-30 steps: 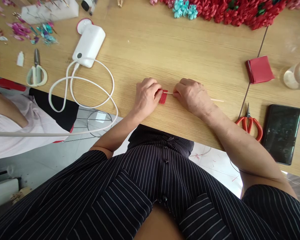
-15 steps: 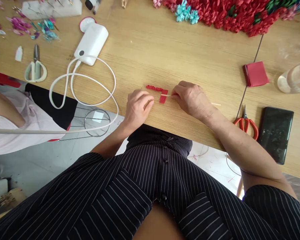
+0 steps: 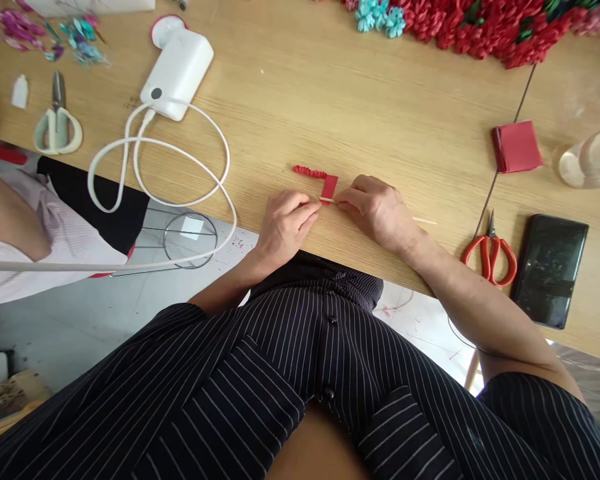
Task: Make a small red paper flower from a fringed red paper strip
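A thin wooden stick [image 3: 425,221] lies across the table's near edge, and my right hand [image 3: 377,210] is closed on it near its left end. A small red paper strip [image 3: 329,187] is wrapped on the stick's tip. My left hand [image 3: 286,223] pinches the strip's near end, fingers closed. The crinkled tail of the red paper [image 3: 309,172] trails left on the wooden table [image 3: 360,113].
Red scissors [image 3: 490,257] and a black phone [image 3: 550,270] lie at the right, a folded stack of red paper [image 3: 517,147] and a clear glass [image 3: 593,160] farther back. A white device [image 3: 177,70] with a looping cord, pale scissors [image 3: 57,127] and paper flowers [image 3: 480,23] are also on the table. Another person's sleeve [image 3: 40,233] is at the left.
My left hand let go of the red strip, pulled back toward me, then returned and pinched the strip's end again. The crinkled red tail now lies uncovered on the table.
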`<act>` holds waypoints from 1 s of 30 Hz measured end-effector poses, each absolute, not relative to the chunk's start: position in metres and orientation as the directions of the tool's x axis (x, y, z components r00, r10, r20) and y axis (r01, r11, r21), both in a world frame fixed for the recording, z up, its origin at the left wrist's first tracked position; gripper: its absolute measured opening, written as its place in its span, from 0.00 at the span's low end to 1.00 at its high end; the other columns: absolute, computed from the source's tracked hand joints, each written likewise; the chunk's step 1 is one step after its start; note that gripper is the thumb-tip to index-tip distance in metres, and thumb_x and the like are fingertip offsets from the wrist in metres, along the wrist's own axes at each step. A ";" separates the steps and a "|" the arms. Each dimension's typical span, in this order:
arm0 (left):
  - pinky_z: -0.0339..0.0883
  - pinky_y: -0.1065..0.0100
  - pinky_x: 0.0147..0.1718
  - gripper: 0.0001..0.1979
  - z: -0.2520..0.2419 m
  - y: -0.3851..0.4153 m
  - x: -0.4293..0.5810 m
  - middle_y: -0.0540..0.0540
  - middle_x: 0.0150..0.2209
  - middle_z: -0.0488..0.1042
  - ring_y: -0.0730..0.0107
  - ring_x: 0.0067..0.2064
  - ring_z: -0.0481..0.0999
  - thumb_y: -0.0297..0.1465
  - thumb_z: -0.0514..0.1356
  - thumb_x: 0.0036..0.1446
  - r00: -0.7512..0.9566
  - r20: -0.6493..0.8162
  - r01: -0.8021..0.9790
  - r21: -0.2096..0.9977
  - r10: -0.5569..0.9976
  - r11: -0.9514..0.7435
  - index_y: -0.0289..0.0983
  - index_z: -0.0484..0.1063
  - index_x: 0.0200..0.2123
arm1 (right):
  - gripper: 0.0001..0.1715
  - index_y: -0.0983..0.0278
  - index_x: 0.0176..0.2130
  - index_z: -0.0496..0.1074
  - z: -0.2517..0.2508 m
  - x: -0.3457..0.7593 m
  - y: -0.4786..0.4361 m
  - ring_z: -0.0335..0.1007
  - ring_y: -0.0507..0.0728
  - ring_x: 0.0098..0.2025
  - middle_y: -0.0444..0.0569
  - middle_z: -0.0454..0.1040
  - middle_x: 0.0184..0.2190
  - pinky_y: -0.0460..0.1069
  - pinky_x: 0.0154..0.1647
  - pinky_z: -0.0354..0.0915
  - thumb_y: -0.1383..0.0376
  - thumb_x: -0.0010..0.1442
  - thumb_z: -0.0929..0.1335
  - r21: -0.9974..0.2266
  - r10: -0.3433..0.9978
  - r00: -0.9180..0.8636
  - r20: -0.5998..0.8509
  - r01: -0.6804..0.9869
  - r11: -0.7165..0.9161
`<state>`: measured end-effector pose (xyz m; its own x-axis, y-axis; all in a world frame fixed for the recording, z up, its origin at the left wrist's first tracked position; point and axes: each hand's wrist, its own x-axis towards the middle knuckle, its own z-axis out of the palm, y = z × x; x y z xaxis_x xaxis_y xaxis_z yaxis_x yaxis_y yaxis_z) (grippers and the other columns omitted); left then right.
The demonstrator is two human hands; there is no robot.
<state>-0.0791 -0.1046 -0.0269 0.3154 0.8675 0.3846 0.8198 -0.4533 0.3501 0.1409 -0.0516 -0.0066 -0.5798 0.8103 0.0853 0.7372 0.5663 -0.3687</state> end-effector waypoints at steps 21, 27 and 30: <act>0.72 0.56 0.47 0.10 -0.026 -0.085 -0.070 0.46 0.37 0.80 0.60 0.46 0.79 0.31 0.59 0.72 0.254 0.326 0.868 0.340 0.911 -0.363 0.42 0.81 0.41 | 0.17 0.58 0.49 0.79 -0.006 0.140 -0.052 0.68 0.58 0.43 0.52 0.76 0.42 0.52 0.40 0.62 0.63 0.75 0.61 -0.311 0.798 -0.599 0.065 0.747 0.587; 0.70 0.54 0.47 0.13 -0.027 -0.079 -0.070 0.46 0.36 0.78 0.59 0.45 0.78 0.33 0.56 0.73 0.283 0.305 0.874 0.309 0.909 -0.375 0.43 0.79 0.37 | 0.17 0.59 0.48 0.78 -0.003 0.137 -0.054 0.68 0.58 0.41 0.52 0.76 0.41 0.52 0.40 0.61 0.66 0.74 0.61 -0.310 0.804 -0.590 0.072 0.753 0.580; 0.70 0.54 0.47 0.15 -0.029 -0.076 -0.073 0.46 0.36 0.78 0.60 0.45 0.78 0.35 0.53 0.75 0.319 0.298 0.862 0.303 0.900 -0.406 0.43 0.78 0.38 | 0.16 0.60 0.47 0.78 -0.003 0.138 -0.055 0.68 0.58 0.42 0.52 0.76 0.41 0.52 0.40 0.62 0.65 0.75 0.61 -0.323 0.806 -0.585 0.088 0.749 0.579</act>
